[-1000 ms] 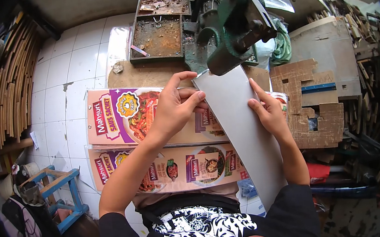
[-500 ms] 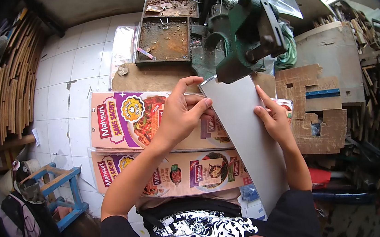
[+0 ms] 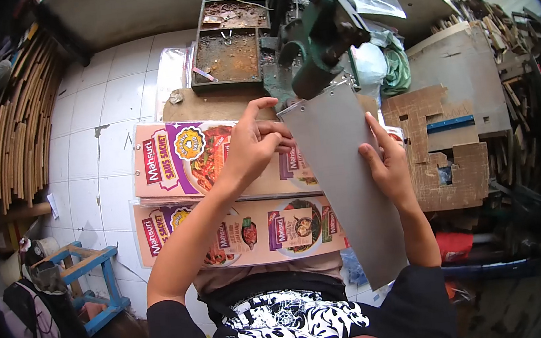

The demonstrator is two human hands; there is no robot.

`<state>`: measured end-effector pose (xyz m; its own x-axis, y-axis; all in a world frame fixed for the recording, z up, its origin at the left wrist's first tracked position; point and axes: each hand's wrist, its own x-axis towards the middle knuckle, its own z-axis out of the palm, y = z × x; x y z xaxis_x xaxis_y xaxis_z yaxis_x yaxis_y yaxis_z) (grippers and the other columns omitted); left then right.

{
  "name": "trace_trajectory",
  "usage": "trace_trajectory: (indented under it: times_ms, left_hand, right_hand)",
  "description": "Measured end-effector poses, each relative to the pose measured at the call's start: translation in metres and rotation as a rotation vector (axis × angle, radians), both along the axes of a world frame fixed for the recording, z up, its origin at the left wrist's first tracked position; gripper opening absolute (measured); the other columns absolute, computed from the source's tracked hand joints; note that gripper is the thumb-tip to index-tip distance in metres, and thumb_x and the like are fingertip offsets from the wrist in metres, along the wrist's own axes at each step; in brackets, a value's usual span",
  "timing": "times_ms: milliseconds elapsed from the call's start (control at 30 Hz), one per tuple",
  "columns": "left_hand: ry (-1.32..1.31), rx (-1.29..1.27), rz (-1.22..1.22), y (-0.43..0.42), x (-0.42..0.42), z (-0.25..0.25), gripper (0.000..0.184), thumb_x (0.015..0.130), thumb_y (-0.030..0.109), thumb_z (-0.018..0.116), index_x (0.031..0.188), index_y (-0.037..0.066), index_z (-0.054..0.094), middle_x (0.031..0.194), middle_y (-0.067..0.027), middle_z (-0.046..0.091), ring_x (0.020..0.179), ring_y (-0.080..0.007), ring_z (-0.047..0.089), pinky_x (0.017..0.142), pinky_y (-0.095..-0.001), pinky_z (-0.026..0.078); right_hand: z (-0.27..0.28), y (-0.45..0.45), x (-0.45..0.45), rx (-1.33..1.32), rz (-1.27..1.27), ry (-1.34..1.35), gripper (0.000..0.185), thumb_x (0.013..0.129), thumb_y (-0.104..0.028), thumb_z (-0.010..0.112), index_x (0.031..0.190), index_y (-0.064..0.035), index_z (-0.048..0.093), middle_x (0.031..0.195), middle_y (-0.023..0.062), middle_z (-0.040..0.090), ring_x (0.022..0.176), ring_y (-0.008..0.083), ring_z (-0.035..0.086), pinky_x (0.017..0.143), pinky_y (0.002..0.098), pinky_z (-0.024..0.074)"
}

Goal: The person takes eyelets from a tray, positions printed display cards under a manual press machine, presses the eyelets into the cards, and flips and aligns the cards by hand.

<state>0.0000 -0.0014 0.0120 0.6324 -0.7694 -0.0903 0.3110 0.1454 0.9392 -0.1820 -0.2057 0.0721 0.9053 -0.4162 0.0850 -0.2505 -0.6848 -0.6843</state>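
A long grey sheet (image 3: 351,180) lies slanted in front of me, with small metal eyelets along its far short edge. My right hand (image 3: 387,160) grips its right side, thumb on top and the other fingers at the edge. Beside the far left corner is my left hand (image 3: 256,141), fingers apart and index finger bent toward the corner; no firm hold on the sheet shows. Just beyond the eyelets stands a green hand press (image 3: 313,75). Printed food banners, an upper one (image 3: 177,156) and a lower one (image 3: 264,232), lie under my left forearm.
Dirty metal trays (image 3: 226,58) with small parts sit left of the press. Cut brown boards (image 3: 449,170) and a plastic bag (image 3: 394,63) are to the right. Wooden strips (image 3: 15,123) lean at the far left, above a blue stool frame (image 3: 94,280).
The sheet's far edge has come out from under the press head and turned slightly, so its eyelets now show. My left fingers have drawn slightly away from its edge.
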Motion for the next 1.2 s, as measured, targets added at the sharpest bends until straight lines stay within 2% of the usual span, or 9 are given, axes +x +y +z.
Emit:
trace_trajectory:
  times_ms: [333,433,533,667,700,833,933,1133,1200]
  left_hand:
    - [-0.086,0.013,0.087,-0.004,-0.01,0.002,0.041,0.092,-0.002,0.049,0.131,-0.002,0.038,0.096,-0.02,0.066,0.089,-0.0251,0.07,0.08,-0.0332,0.059]
    - [-0.329,-0.333,0.306,0.018,-0.037,0.025,0.015,0.097,0.014,0.048,0.088,0.003,0.048,0.071,-0.0043,0.051,0.068,-0.0194,0.06,0.07,-0.0317,0.05]
    - [-0.25,-0.831,0.031,0.053,-0.081,0.1,0.046,0.1,0.043,0.047,0.065,0.014,0.035,0.059,0.001,0.036,0.052,-0.0139,0.046,0.055,-0.0289,0.035]
    - [-0.09,-1.323,-0.204,0.073,-0.125,0.167,0.065,0.103,0.048,0.038,0.049,0.013,0.031,0.045,0.0004,0.032,0.035,-0.0156,0.034,0.056,-0.0416,0.052]
    - [-0.059,-1.381,-0.225,0.069,-0.132,0.179,0.057,0.102,0.028,0.04,0.047,0.014,0.033,0.041,-0.001,0.038,0.03,-0.0135,0.033,0.05,-0.0393,0.055]
    - [0.027,-1.369,-0.35,0.077,-0.143,0.179,0.055,0.104,0.025,0.036,0.05,0.014,0.035,0.044,-0.0021,0.039,0.032,-0.0164,0.035,0.053,-0.0393,0.056]
    - [-0.183,-1.726,-0.583,0.057,-0.14,0.184,0.047,0.097,0.024,0.056,0.054,0.013,0.04,0.052,0.001,0.038,0.038,-0.0119,0.034,0.049,-0.0335,0.05]
    - [0.156,-1.431,-0.368,0.059,-0.168,0.197,0.056,0.102,0.031,0.046,0.051,0.015,0.031,0.048,0.0019,0.029,0.036,-0.0135,0.029,0.054,-0.0354,0.052]
    - [0.182,-1.77,0.361,0.035,-0.191,0.214,0.057,0.102,0.032,0.047,0.05,0.015,0.031,0.048,0.0017,0.029,0.035,-0.0136,0.029,0.054,-0.0353,0.052]
  right_hand:
    - [0.022,0.009,-0.07,0.192,-0.14,-0.207,0.038,0.1,-0.021,0.051,0.13,0.002,0.051,0.109,0.0198,0.067,0.102,0.0277,0.066,0.09,0.032,0.0486]
    - [-0.01,-0.02,-0.091,1.256,0.134,-0.165,0.046,0.103,-0.037,0.039,0.12,0.0035,0.054,0.066,0.0017,0.045,0.055,0.0124,0.054,0.051,0.0257,0.0411]
    - [-0.003,-0.009,-0.08,1.823,0.525,-0.147,0.067,0.094,-0.049,0.05,0.131,0.0068,0.043,0.079,0.0051,0.048,0.053,0.0171,0.054,0.051,0.0298,0.04]
    - [-0.017,0.001,-0.063,2.069,0.675,0.046,0.078,0.085,-0.06,0.058,0.13,0.0029,0.044,0.083,0.0065,0.046,0.058,0.0195,0.053,0.057,0.0316,0.039]
    - [-0.012,0.006,-0.059,2.039,0.699,0.031,0.078,0.082,-0.058,0.061,0.128,0.0029,0.044,0.082,0.0058,0.046,0.056,0.0176,0.052,0.055,0.0311,0.0389]
    - [-0.006,0.012,-0.049,1.939,0.615,0.026,0.079,0.08,-0.06,0.063,0.125,0.0019,0.044,0.08,0.0042,0.045,0.049,0.0152,0.05,0.051,0.0298,0.038]
    - [-0.007,0.011,-0.045,1.951,0.677,0.015,0.079,0.081,-0.06,0.062,0.125,0.0019,0.044,0.079,0.0043,0.045,0.05,0.0153,0.051,0.051,0.0302,0.0383]
    - [-0.017,0.013,-0.048,2.003,0.685,0.021,0.076,0.083,-0.058,0.06,0.125,0.0029,0.043,0.081,0.0061,0.045,0.051,0.0168,0.05,0.053,0.0324,0.0384]
    - [-0.019,0.013,-0.048,1.996,0.706,0.008,0.075,0.084,-0.058,0.059,0.125,0.0031,0.043,0.081,0.0064,0.045,0.052,0.0172,0.05,0.053,0.0325,0.0384]
